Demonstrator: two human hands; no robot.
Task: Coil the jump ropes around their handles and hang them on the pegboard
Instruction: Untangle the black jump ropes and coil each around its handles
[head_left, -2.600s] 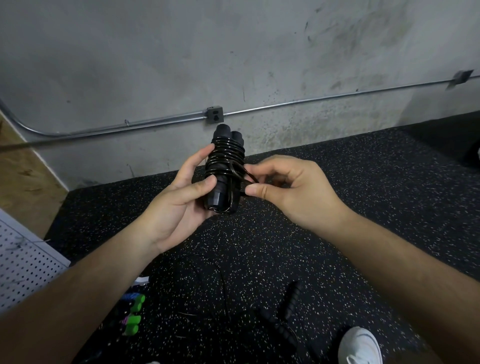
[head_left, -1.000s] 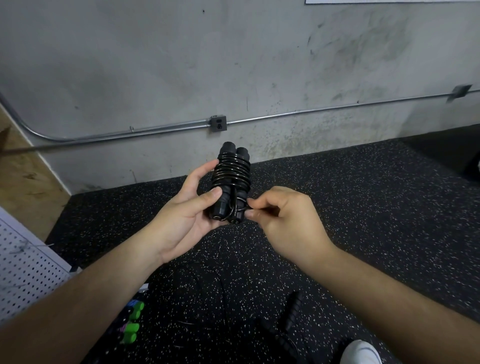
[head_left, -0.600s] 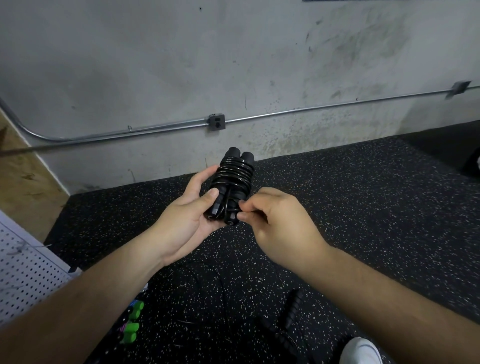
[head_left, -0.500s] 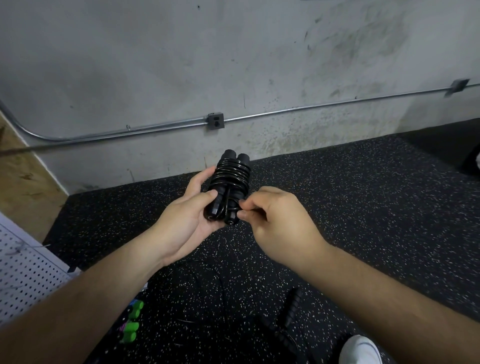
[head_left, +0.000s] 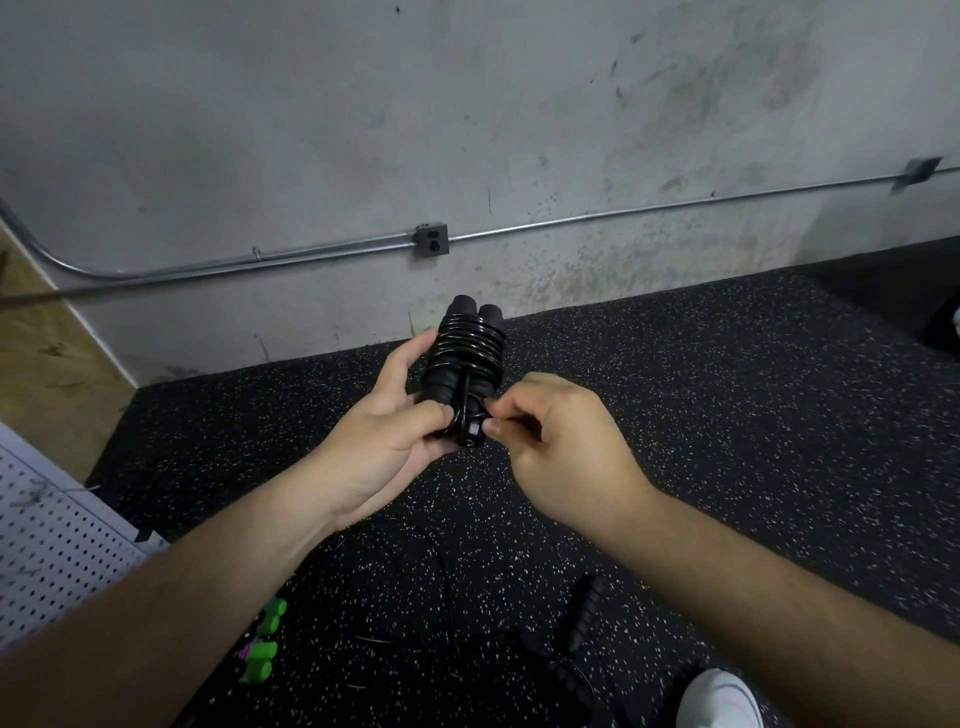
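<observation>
- Floor (head_left: 727, 415) beneath the hands: loose black jump rope (head_left: 584, 613), green handles (head_left: 265, 647) under the left forearm, white shoe (head_left: 719, 699) under the right.
- Pegboard (head_left: 47, 545) lies left of the left arm.
- Left hand (head_left: 379, 447) grips the coiled jump rope (head_left: 467, 358), thumb across its lower end.
- Right hand (head_left: 561, 447) pinches cord (head_left: 464, 395) there.
- Wall conduit (head_left: 571, 221) beyond.

Quick count: two hands (left hand (head_left: 384, 441), right hand (head_left: 561, 447)), one coiled rope (head_left: 467, 358) mid-frame, one loose rope (head_left: 584, 613) bottom centre, one green-handled rope (head_left: 262, 670) bottom left, one pegboard (head_left: 47, 561), one shoe (head_left: 719, 701).
</observation>
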